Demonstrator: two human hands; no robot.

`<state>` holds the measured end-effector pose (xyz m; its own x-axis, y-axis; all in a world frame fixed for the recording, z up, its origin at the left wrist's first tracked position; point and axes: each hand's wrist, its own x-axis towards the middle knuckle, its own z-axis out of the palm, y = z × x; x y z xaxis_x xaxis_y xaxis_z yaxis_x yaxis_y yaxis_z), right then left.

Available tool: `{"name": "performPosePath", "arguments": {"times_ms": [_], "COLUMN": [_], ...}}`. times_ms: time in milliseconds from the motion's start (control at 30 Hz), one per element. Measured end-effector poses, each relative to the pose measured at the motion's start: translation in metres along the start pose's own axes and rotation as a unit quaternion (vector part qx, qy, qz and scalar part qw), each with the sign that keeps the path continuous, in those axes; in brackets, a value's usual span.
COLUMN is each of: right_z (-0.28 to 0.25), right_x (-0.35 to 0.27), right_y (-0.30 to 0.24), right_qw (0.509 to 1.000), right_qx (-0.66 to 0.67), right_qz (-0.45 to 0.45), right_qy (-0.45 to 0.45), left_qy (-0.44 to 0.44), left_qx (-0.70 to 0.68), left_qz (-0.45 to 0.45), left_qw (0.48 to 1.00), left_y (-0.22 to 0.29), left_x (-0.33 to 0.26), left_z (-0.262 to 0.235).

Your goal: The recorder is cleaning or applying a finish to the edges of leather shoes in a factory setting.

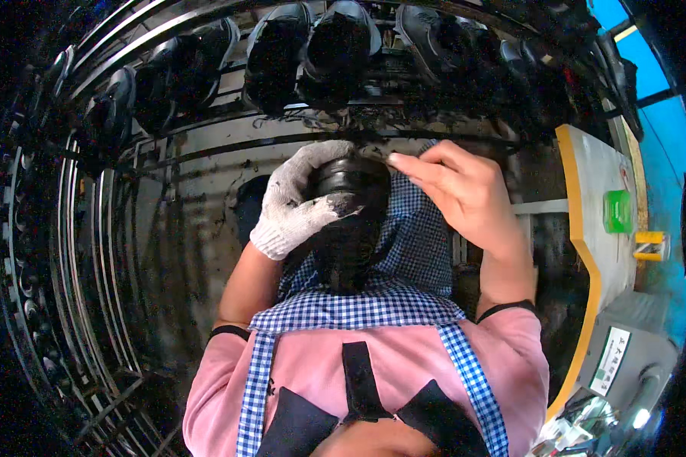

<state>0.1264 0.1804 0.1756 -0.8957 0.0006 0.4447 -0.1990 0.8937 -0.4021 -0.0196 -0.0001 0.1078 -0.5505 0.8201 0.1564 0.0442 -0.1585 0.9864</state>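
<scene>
My left hand [288, 204], in a pale knit work glove with dark smudges, grips a black shoe [352, 177] in front of my lap. Its thumb presses on the near side of the shoe while its fingers curl over the far side. The shoe's glossy dark end faces up, and its lower part fades into shadow. Bare, my right hand [469, 190] is at the shoe's right far edge, with thumb and forefinger pinched together. Whatever sits between those fingertips is too small to make out.
A rack ahead holds several dark shoes [343, 46]. Metal rails [107, 244] stand at the left. To the right are a yellow-edged board [579, 190], a green container [617, 212], a yellow item [651, 246] and a grey machine [633, 335]. Dark scraps litter the floor ahead.
</scene>
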Motion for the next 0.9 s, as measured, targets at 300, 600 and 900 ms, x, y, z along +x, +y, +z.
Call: {"name": "performPosePath", "arguments": {"times_ms": [300,600,900], "right_z": [0.0,-0.011,0.028], "right_x": [-0.008,0.013,-0.04], "right_y": [0.002,-0.002,0.03], "right_qw": [1.0,0.994,0.973], "right_qx": [0.016,-0.066,0.151], "right_qz": [-0.011,-0.044,0.176], "right_qy": [-0.018,-0.075,0.007], "left_qy": [0.008,-0.036,0.167], "left_qx": [-0.01,-0.071,-0.107], "left_qz": [-0.019,-0.043,-0.064], "left_qw": [1.0,0.996,0.978], "left_y": [0.0,-0.007,0.006], "left_x": [0.001,0.002,0.002], "left_z": [-0.002,0.004,-0.016]}}
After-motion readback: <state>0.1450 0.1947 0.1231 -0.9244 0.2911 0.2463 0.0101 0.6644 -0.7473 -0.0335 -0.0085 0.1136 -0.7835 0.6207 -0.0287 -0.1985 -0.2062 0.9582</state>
